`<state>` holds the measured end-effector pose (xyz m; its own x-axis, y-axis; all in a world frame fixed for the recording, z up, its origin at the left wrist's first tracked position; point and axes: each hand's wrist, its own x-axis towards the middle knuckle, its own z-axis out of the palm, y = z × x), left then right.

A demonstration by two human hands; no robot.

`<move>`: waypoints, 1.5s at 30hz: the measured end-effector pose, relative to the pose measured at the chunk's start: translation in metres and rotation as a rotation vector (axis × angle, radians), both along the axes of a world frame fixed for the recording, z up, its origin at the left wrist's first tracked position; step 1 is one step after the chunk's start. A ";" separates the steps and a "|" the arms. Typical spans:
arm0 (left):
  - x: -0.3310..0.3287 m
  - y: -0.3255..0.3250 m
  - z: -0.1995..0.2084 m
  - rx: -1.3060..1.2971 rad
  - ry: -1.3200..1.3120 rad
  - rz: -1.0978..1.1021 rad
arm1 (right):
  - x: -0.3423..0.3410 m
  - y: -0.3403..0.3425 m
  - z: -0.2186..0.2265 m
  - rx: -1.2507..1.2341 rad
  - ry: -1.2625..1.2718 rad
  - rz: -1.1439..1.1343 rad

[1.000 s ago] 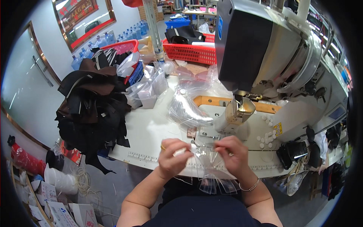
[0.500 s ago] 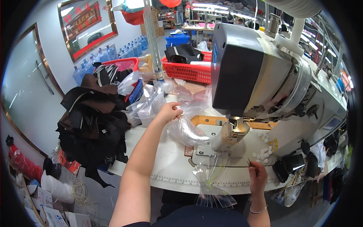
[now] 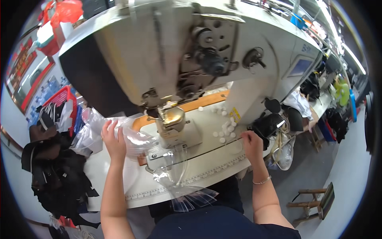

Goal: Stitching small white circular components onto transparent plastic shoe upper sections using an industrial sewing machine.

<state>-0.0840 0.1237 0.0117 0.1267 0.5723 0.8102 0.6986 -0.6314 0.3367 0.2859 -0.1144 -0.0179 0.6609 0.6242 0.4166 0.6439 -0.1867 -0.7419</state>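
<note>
My left hand (image 3: 114, 139) is at the left of the sewing machine's needle area, fingers apart, touching or just over a clear plastic sheet (image 3: 137, 137). A gathered bunch of clear plastic strips (image 3: 191, 195) spreads over the table's front edge from below the presser area (image 3: 172, 121). My right hand (image 3: 252, 144) is at the right of the table, beside the small white discs (image 3: 227, 128). Its fingers are pinched together; what they hold, if anything, is too small to tell.
The large sewing machine (image 3: 246, 63) overhangs the white table (image 3: 137, 183). Dark fabric pieces (image 3: 57, 171) hang in a heap at the left, with a red basket (image 3: 71, 107) behind. Black items (image 3: 266, 125) lie right of the discs. A wooden stool (image 3: 318, 203) stands lower right.
My view has swung to the right. My left hand has loosened from a closed grip on the plastic to spread fingers. My right hand has moved farther out, past the white discs.
</note>
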 end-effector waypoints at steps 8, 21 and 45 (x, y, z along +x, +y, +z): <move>0.085 -0.134 0.015 -0.115 0.227 -0.808 | -0.016 0.060 0.008 -0.340 -0.270 0.357; 0.142 -0.138 -0.004 -0.531 0.200 -0.832 | -0.013 0.072 0.002 -0.397 -0.284 0.441; 0.160 -0.158 0.007 -0.970 -0.531 -0.900 | -0.064 0.026 0.029 0.259 0.740 0.692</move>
